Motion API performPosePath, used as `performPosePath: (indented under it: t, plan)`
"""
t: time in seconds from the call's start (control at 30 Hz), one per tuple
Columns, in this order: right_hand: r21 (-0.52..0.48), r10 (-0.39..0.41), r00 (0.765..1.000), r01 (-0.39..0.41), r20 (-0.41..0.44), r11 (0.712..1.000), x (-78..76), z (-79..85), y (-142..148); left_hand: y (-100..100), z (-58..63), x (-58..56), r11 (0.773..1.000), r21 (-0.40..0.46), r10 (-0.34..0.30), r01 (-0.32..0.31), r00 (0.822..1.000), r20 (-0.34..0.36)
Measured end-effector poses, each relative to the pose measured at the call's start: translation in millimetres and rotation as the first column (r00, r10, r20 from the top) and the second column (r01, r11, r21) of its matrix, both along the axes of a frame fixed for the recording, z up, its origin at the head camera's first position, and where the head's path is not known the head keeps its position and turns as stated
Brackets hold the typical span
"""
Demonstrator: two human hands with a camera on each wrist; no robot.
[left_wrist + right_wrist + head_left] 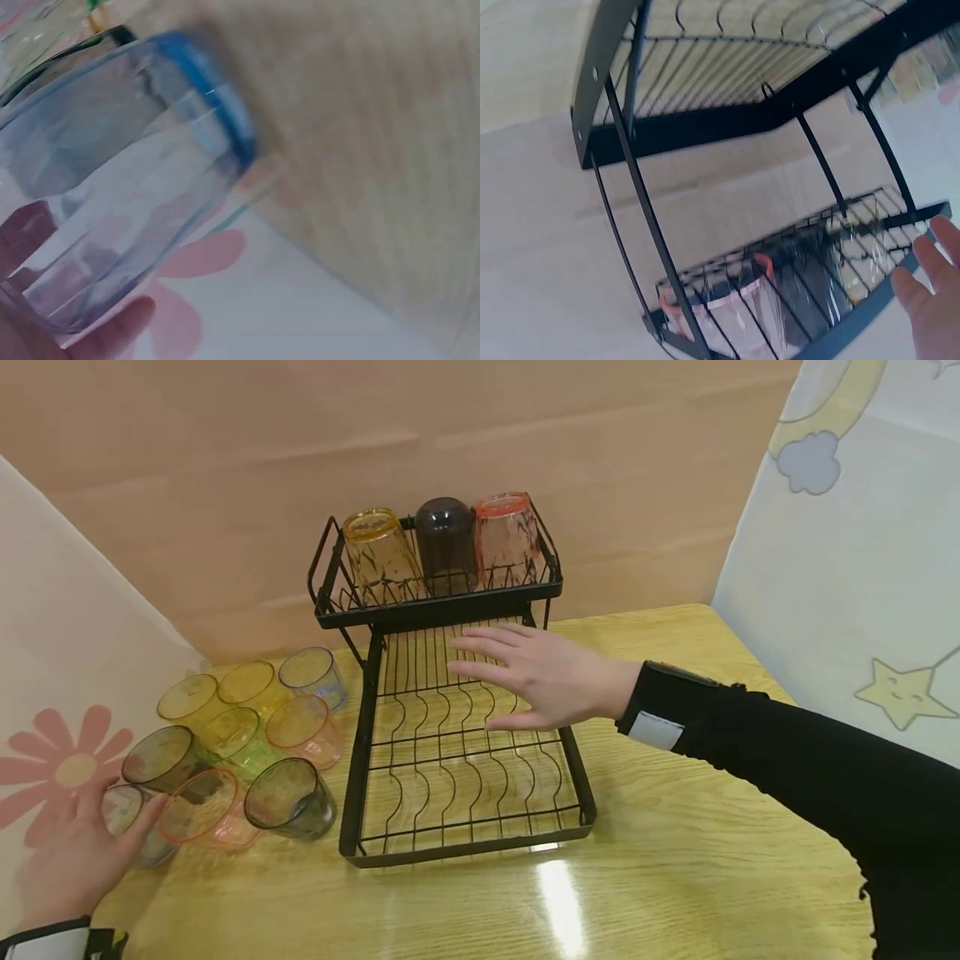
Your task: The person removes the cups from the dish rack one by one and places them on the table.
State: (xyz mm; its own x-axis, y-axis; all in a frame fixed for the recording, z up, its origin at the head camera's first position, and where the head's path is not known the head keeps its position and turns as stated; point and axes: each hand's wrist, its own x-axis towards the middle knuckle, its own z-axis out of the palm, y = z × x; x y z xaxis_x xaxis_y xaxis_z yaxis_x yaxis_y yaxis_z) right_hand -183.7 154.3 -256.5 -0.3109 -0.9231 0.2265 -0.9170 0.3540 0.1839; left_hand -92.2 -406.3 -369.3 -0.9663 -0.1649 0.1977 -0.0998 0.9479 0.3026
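In the head view my left hand (78, 852) curls its thumb and fingers round a clear drinking glass (153, 843) at the near left of the group. The left wrist view shows this faceted glass (112, 180) tilted, with a blue band at one end. My right hand (528, 672) hovers over the lower tier of a black two-tier dish rack (465, 852), fingers straight and spread, holding nothing. Upside down on the upper tier stand an amber glass (382, 560), a dark glass (446, 543) and a red-based glass (507, 539).
Several coloured glasses stand mouth up left of the rack, among them a dark grey glass (292, 802), a red-rimmed glass (202, 810) and a blue-rimmed glass (311, 672). The wooden table (675, 860) meets a peach backdrop (225, 527) behind and patterned white sheets at both sides.
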Motion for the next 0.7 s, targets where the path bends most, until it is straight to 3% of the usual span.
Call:
performPosePath:
  t: [0.23,0.33,0.47,0.7]
  plan:
    - [0.015,-0.069,0.997,0.069,-0.015,0.997,-4.9,21.7,1.1,26.7,25.5,0.5,0.996,0.009,0.086,-0.086,0.993,-0.077]
    - [0.035,-0.097,0.995,0.098,-0.036,0.995,-6.4,28.7,0.2,45.2,37.8,-4.4,0.999,0.024,0.050,-0.047,0.989,-0.143]
    - [0.054,-0.143,0.988,0.147,-0.064,0.988,-9.6,37.5,-0.3,75.3,55.3,-12.6,0.997,0.024,-0.073,0.079,0.981,-0.180]
    - [0.038,-0.225,0.973,0.227,-0.045,0.973,-18.7,48.9,6.1,136.1,74.2,-34.7,0.941,0.014,-0.325,0.339,0.910,-0.256]
